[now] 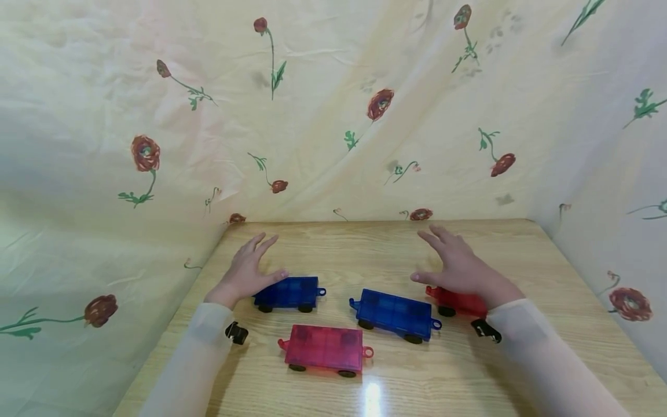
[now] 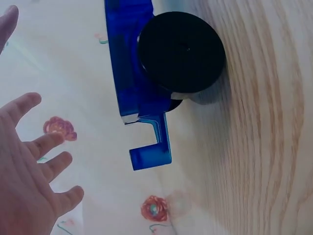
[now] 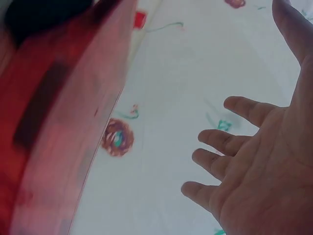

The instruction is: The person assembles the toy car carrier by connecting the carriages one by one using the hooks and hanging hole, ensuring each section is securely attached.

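Observation:
In the head view my left hand (image 1: 247, 271) hovers with spread fingers above the rear left blue toy wagon (image 1: 294, 291). My right hand (image 1: 458, 263), fingers also spread, is over a red toy wagon (image 1: 461, 302) and hides part of it. Neither hand holds anything. Between them stands another blue toy wagon (image 1: 396, 311), and a pinkish-red toy wagon (image 1: 324, 347) is nearer the front. The left wrist view shows a blue wagon's hook (image 2: 151, 155) and black wheel (image 2: 182, 52) apart from the fingers. A red wagon's side (image 3: 63, 122) fills the left of the right wrist view.
The wagons stand on a light wood table (image 1: 333, 246). A pale flowered cloth (image 1: 323, 127) hangs behind the table and along both its sides. Black wrist cameras sit under the left cuff (image 1: 237, 333) and right cuff (image 1: 486, 330).

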Demonstrator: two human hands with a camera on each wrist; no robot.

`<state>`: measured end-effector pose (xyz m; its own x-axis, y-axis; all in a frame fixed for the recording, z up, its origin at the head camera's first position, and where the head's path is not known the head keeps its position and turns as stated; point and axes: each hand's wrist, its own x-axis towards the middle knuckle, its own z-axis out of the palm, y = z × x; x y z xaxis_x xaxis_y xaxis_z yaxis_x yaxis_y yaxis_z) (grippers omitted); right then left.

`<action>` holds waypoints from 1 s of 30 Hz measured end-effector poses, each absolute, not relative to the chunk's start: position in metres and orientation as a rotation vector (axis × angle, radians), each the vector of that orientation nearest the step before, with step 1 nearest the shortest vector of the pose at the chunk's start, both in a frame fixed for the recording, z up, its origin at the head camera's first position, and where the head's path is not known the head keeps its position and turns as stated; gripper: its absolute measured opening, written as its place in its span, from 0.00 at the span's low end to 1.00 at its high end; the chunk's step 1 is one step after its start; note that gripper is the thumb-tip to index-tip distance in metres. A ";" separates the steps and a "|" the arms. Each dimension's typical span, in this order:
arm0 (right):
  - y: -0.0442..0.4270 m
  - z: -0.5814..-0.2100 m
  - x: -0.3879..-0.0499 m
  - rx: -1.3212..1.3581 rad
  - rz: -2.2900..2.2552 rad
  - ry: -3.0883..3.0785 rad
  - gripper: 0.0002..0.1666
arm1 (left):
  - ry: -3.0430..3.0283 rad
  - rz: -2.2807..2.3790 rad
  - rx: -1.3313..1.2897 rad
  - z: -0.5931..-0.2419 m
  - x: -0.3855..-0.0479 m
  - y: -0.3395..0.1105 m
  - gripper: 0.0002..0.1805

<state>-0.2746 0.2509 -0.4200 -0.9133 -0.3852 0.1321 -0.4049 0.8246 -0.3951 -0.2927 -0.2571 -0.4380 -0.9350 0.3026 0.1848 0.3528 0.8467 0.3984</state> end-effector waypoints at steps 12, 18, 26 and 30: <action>0.214 -0.421 -0.257 0.710 0.753 -2.929 0.65 | -2.930 -0.746 -0.551 -0.443 -0.284 -0.251 0.52; 0.197 -0.423 -0.250 0.781 0.780 -2.902 0.61 | -2.950 -0.826 -0.582 -0.447 -0.281 -0.248 0.50; 0.178 -0.424 -0.237 0.814 0.864 -2.928 0.58 | -2.971 -0.915 -0.623 -0.450 -0.277 -0.242 0.45; 0.171 -0.426 -0.235 0.859 0.832 -2.909 0.57 | -2.978 -0.933 -0.631 -0.452 -0.277 -0.238 0.44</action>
<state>-0.2348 0.1710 -0.4257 -0.8508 -0.5061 0.1415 -0.5044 0.7108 -0.4903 -0.2771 -0.2379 -0.4518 -0.9206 0.3829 0.0764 0.3581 0.7500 0.5562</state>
